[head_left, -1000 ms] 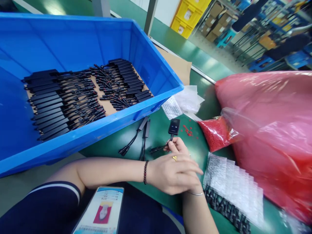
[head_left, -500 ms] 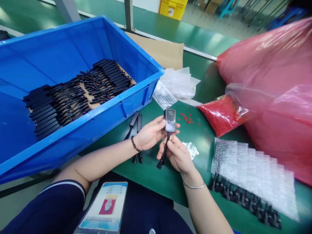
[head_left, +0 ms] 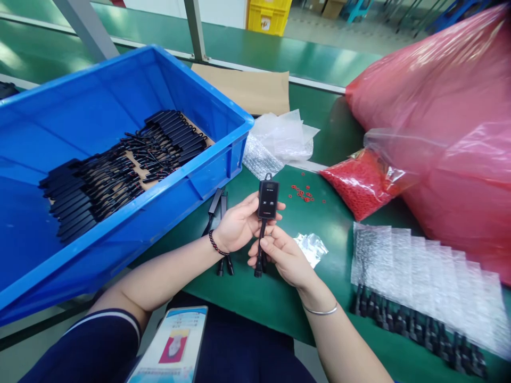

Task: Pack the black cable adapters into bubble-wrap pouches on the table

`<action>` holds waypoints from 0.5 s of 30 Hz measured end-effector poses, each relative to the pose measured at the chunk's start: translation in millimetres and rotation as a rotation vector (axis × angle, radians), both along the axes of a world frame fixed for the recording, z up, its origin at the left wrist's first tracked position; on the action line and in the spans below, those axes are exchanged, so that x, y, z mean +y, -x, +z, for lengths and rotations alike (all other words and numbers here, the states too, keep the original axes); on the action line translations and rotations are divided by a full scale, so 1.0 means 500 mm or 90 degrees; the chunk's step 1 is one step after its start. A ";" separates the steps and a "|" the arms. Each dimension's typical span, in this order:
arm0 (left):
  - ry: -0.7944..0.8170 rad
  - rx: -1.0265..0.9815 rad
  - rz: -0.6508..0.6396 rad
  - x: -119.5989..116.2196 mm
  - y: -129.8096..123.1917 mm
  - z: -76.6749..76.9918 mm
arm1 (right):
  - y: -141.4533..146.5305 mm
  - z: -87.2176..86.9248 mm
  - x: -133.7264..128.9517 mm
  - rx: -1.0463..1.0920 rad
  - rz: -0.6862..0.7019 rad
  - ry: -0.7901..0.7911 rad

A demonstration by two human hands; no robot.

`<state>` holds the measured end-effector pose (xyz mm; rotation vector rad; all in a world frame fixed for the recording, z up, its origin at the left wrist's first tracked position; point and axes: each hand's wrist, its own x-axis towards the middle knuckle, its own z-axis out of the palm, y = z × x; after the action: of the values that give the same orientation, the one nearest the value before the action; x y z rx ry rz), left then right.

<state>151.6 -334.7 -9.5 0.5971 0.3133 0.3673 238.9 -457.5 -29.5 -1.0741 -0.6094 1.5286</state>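
Note:
A black device [head_left: 268, 200] with a loop at its top and cables below is held upright over the green table. My left hand [head_left: 239, 222] grips its rectangular body from the left side. Lower down, my right hand [head_left: 285, 252] pinches the cables just under the body. Small red rings [head_left: 306, 194] lie scattered to the right of the device. Two more black devices [head_left: 215, 203] rest on the table, partly hidden behind my left wrist. A crinkled silvery piece [head_left: 312, 249] lies beside my right hand.
A blue crate [head_left: 199, 175] with rows of black devices stands left. Clear bags [head_left: 281, 135] and cardboard [head_left: 247, 88] lie behind. At right are a bag of red rings [head_left: 357, 183], a large pink bag [head_left: 447, 106] and a row of bubble-wrapped devices [head_left: 423, 282].
The device's face has tilted, so its markings show more plainly and its cables hang straighter. Both hands keep their hold. The whole view has shifted slightly.

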 end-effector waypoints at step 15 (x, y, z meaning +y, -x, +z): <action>0.016 0.017 -0.004 -0.005 -0.001 0.004 | 0.001 -0.005 0.003 -0.007 -0.018 0.007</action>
<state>151.9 -337.0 -7.4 0.5780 0.3410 0.3492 238.3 -456.1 -31.9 -1.0965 -0.5918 1.5041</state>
